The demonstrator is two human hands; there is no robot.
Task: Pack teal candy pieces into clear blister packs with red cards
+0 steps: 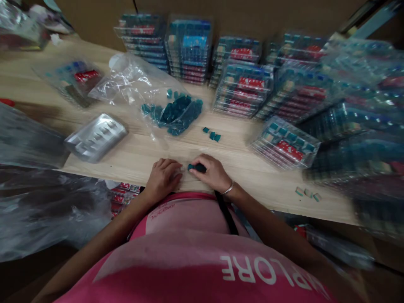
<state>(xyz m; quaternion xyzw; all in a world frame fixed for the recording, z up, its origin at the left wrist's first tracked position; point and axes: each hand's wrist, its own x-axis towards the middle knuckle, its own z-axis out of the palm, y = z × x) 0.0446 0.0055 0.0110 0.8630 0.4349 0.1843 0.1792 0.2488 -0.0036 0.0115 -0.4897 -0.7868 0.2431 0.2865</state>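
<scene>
At the table's front edge, my right hand (213,173) is closed in a pinch around small dark teal blocks (197,167). Just left of it, my left hand (164,176) rests with curled fingers. Something pale and see-through shows at its fingertips, too blurred to name. Beyond the hands lies a clear plastic bag (129,80) with many teal blocks (179,110) at its mouth. A few loose teal blocks (215,136) lie on the wood to the right of the bag.
Clear packs with red labels stand in stacks (243,90) along the back and right. One smaller stack (285,143) is nearer. A silver moulded tray pile (97,136) sits left. Small teal-and-beige pieces (308,193) lie near the right front edge of the table (252,168).
</scene>
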